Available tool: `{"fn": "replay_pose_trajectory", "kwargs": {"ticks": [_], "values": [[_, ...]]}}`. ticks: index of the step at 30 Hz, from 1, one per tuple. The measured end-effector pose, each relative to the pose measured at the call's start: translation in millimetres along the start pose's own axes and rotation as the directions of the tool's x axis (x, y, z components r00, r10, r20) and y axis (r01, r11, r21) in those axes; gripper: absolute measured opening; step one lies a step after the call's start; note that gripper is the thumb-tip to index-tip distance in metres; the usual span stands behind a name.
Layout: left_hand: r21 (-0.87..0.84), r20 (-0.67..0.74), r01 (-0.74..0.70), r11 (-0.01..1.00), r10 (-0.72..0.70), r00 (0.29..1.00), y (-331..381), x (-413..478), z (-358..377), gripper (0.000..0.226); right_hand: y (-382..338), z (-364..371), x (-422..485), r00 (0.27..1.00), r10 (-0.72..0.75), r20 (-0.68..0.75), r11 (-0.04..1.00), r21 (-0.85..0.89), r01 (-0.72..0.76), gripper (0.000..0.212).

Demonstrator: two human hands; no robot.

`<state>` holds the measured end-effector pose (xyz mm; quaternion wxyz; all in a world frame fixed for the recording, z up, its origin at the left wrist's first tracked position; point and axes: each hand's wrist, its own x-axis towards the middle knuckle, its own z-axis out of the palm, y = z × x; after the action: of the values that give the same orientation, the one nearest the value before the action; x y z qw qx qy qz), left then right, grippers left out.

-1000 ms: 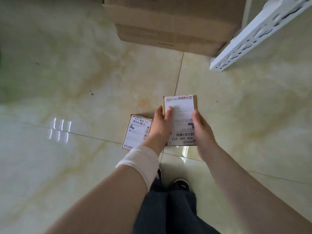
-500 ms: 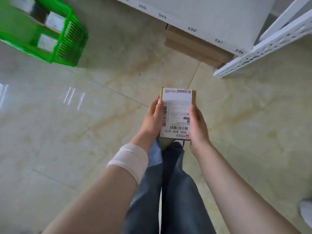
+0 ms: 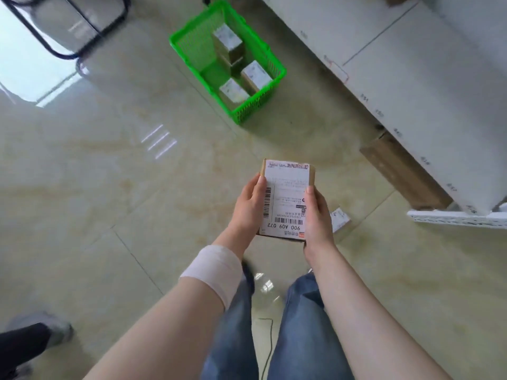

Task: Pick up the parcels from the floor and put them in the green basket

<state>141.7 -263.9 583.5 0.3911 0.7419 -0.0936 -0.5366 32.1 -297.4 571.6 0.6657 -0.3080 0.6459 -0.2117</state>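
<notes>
A small brown cardboard parcel (image 3: 285,193) with a white shipping label is held in front of me above the floor. My left hand (image 3: 248,208) grips its left edge and my right hand (image 3: 318,218) grips its right edge, thumbs on the label. The green basket (image 3: 189,42) stands on the floor ahead and slightly left, with several labelled parcels (image 3: 253,75) inside. Another small parcel (image 3: 339,218) lies on the floor just right of my right hand, partly hidden by it.
A white shelf unit (image 3: 411,72) runs along the right, with a brown carton (image 3: 403,174) under it. A black-framed chair or cart (image 3: 68,26) stands at the top left. Another person's shoe (image 3: 44,329) is at the lower left. My legs are below.
I have stood up with the parcel in both hands and turned. The green basket has come from the top left edge to ahead of me, and the shelf swung right.
</notes>
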Motion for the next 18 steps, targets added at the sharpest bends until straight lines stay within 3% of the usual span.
{"fn": "replay_pose_trajectory", "kwargs": {"ticks": [4, 18], "values": [[-0.082, -0.063, -0.013, 0.997, 0.008, 0.998, 29.8, 32.8, -72.0, 0.051, -22.2, 84.8, 13.4, 0.999, -0.029, 0.041, 0.999, -0.019, 0.03, 0.045], [-0.19, -0.144, -0.107, 0.976, 0.08, 0.986, 186.3, 165.9, -217.3, 0.048, -155.2, 297.1, 94.9, 0.987, -0.088, 0.138, 0.994, -0.047, 0.095, 0.039]]}}
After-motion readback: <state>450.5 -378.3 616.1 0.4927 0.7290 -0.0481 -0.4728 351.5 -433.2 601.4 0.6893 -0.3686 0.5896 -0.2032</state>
